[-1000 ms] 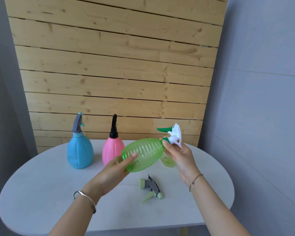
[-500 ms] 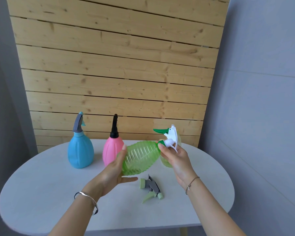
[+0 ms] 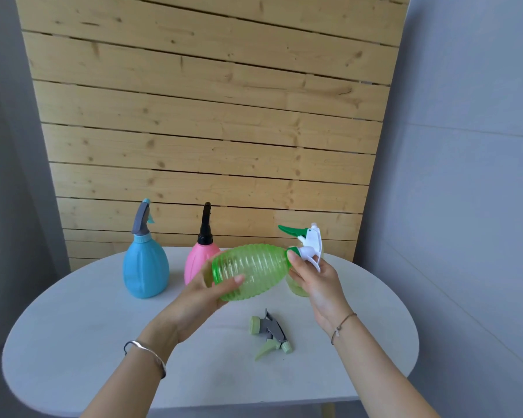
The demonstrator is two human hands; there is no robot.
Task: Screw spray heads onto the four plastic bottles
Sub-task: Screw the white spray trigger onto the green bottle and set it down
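Bottle (image 3: 249,271) rolled leftward | left grip (image 3: 200,297) grasps body | right grip (image 3: 317,282) grasps head (image 3: 310,245)

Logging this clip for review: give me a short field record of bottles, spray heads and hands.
held bottle: ribbed green bottle, tilted, off the table
left hand: grips its base
right hand: on white-and-green spray head at its neck
standing with heads on: blue bottle, pink bottle
loose on white table: grey-and-green spray head

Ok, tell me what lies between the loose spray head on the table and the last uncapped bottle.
The pale yellow-green bottle stands behind the right hand, which partly hides it. The loose spray head lies nearer. Only that hand and the green ribbed bottle it holds hang between them; the table there is bare.
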